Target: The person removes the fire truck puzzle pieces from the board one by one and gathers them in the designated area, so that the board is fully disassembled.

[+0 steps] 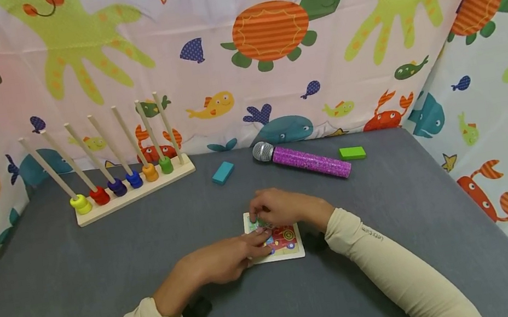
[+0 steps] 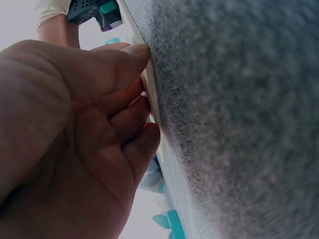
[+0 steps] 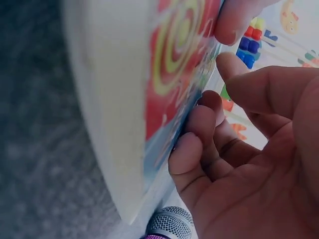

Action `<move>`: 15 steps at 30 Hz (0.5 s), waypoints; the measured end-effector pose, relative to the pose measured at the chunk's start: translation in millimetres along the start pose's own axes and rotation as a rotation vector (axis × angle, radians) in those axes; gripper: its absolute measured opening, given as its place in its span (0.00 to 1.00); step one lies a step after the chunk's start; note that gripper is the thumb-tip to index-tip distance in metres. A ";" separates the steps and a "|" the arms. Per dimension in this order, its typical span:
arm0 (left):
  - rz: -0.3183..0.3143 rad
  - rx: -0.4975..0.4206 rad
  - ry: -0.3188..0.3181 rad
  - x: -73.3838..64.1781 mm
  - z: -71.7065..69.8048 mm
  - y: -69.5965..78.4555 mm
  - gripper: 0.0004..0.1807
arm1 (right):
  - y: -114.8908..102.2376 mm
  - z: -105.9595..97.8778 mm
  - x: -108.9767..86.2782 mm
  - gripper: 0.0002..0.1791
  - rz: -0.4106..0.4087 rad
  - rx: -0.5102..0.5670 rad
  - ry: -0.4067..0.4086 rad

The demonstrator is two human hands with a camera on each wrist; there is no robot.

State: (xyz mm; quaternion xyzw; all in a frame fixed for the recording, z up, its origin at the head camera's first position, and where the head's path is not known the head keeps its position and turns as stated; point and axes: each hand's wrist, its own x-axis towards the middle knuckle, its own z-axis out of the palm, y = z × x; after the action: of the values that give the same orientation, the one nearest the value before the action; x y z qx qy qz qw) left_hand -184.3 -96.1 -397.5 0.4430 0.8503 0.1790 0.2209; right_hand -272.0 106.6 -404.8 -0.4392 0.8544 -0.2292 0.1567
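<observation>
A small jigsaw puzzle board [image 1: 299,253] with a pale border lies flat on the table, its picture showing a red vehicle with yellow-ringed wheels. My left hand [image 1: 232,256] rests on its left part, fingers stretched over the picture; the left wrist view shows the thumb [image 2: 132,56] against the board's edge. From the far side my right hand [image 1: 279,207] touches the upper left of the picture with bent fingertips [image 3: 187,152]. Its thumb stands a little apart from the fingers, and no loose piece shows between them. The hands cover part of the picture.
Behind on the left stands a wooden peg rack [image 1: 140,193] with coloured rings on upright pegs. A blue block [image 1: 223,173], a purple glittery microphone [image 1: 309,161] and a green block [image 1: 352,153] lie beyond the board. A sea-animal printed cloth [image 1: 192,18] hangs behind the table.
</observation>
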 end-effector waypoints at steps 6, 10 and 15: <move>0.012 -0.005 -0.003 0.3 0.8 -1.0 0.26 | 0.0 0.3 -1.5 0.14 0.036 -0.006 0.013; 0.018 0.005 -0.002 0.8 0.5 -1.7 0.26 | -1.4 0.4 -0.2 0.14 0.045 -0.012 0.027; 0.027 0.016 0.004 0.6 0.2 -1.8 0.26 | -3.8 0.5 1.6 0.14 0.043 -0.041 0.029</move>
State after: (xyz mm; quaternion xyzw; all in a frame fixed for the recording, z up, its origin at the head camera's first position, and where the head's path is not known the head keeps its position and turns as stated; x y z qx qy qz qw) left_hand -185.7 -96.6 -398.6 0.4557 0.8462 0.1759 0.2131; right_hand -270.1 103.3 -403.3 -0.4205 0.8704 -0.2144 0.1400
